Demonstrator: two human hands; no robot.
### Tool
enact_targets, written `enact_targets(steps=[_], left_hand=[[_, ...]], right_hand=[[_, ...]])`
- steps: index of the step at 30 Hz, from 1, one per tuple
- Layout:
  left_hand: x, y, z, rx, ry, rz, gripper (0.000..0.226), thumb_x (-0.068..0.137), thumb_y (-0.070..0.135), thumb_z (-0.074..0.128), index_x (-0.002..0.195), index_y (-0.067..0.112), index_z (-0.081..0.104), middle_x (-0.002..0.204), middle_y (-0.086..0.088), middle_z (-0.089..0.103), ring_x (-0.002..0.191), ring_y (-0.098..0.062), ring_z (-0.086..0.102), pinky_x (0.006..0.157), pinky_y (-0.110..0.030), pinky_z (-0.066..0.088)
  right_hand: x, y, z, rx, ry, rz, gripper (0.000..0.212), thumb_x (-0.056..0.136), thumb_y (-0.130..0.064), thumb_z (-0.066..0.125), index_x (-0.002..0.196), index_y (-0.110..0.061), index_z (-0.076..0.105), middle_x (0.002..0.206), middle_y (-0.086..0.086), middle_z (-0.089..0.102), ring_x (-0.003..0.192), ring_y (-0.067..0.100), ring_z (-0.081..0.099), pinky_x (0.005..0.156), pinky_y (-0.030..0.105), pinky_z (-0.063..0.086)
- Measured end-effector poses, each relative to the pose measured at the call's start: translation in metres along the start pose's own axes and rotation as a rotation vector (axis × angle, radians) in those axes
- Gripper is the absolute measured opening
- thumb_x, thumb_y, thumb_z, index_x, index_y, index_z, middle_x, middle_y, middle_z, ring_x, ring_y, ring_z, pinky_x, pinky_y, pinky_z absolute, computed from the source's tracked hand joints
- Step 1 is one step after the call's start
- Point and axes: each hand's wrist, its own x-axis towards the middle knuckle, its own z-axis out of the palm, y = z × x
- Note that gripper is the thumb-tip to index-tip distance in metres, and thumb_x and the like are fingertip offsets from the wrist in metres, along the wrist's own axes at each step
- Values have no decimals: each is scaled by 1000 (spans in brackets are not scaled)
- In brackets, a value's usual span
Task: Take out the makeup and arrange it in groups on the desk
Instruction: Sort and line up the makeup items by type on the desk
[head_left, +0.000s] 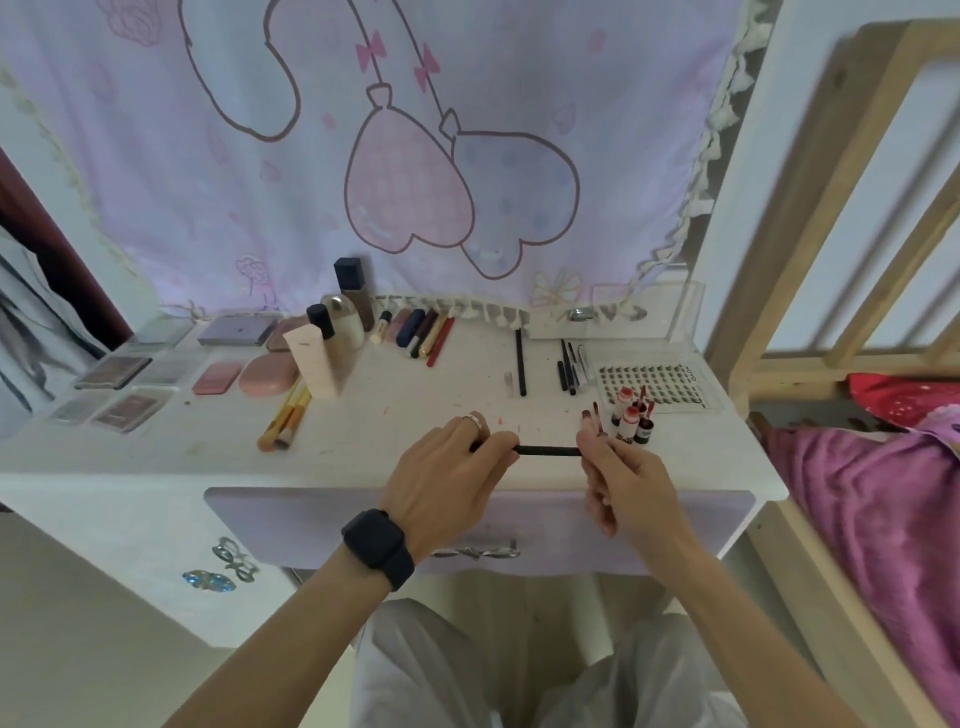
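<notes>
Head cam, looking down at a thin black pencil (548, 450) held level just over the front edge of the white desk (395, 415), right above the closed lilac drawer (337, 530). Gripped at one end by the left hand (447, 467), fingers curled round it, ring (474, 419) on one finger and a dark watch (377, 545) on the wrist. Pinched at the other end by the right hand (623, 478), other fingers loosely bent underneath.

Just behind the right hand, a little cluster of red-and-white lip tubes (631, 418) standing upright, packed together. Behind those, a clear lash tray (654, 382) lying flat. Left of the tray, a few dark liner pencils (569, 366) side by side, plus a lone pencil (520, 361) a bit apart from them. Further back, a clear acrylic box (623, 312) against the curtain.

Middle-back: a bunch of pens and sticks (426, 332) fanned together, next to dark-capped bottles (356, 293) and a white tube (314, 358) standing up. Yellow-handled brushes (285, 415) lying in front of the tube. Pink compacts (268, 372) beside it, then rows of eyeshadow palettes (117, 371) out on the far left.

Pink-and-lilac cartoon curtain (363, 156) hanging behind it all, with a wooden bed frame (810, 208) and magenta blanket (872, 499) off to the right.
</notes>
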Motion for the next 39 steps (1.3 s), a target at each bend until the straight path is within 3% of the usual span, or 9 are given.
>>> enact_targets(steps=[4,9,13,15,18,23,28,34,39], left_hand=[[11,-10,-7,87,32,174,35,100,30,43,87,13,70,72,-1,57,56,-20,50,47,-28,40],[15,-15,-12,165,37,288,27,99,28,50,84,15,68,67,1,58,57,-20,51,51,-29,40],[-11,-54,-24,-41,-42,1,52,106,43,27,93,13,67,74,2,63,64,-22,58,51,-29,43],[-21,-63,-22,-21,-100,-100,61,106,50,16,100,15,66,78,3,63,67,-21,59,52,-29,44],[-17,-36,-4,-274,-232,-357,48,100,51,23,108,22,60,80,7,61,67,-13,54,60,-31,47],[-6,-7,9,-879,-44,-779,17,105,25,45,102,21,61,81,9,72,64,-7,59,59,-17,46],[11,13,6,-1131,-3,-903,19,99,34,58,107,19,67,92,9,78,77,-7,68,64,-19,52],[25,46,12,-1239,-43,-943,18,95,38,64,103,26,75,94,14,77,86,2,67,68,-13,51],[29,53,16,-1319,9,-995,12,91,31,71,95,22,78,91,9,78,85,4,68,75,-15,47]], right_hand=[[-1,-8,-16,-28,-70,66,51,101,-39,57,56,-25,37,52,-5,26,44,12,22,39,21,22],[-18,-12,-25,-155,-114,-55,52,95,-49,54,53,-26,34,52,-4,27,45,12,23,42,20,24],[-28,-18,-69,-300,128,-174,53,100,-44,51,56,-20,35,53,-3,29,49,12,28,49,25,27],[-29,-20,-79,-282,141,-158,52,100,-44,50,59,-17,33,55,1,29,49,14,27,48,27,25],[-29,-16,-59,-154,89,-101,48,98,-46,48,62,-18,34,54,-1,28,45,12,24,41,21,23],[-28,0,-33,12,79,-12,50,96,-53,47,54,-28,39,53,-5,29,43,12,26,40,19,23],[-28,10,-16,183,45,93,45,86,-62,55,58,-28,50,57,-4,33,41,11,29,37,20,27],[-28,10,14,316,-5,151,38,93,-51,54,69,-25,65,59,-3,41,42,11,33,37,20,28],[-26,7,28,90,-27,143,47,104,-46,47,68,-25,69,59,-3,50,45,11,39,41,23,31]])
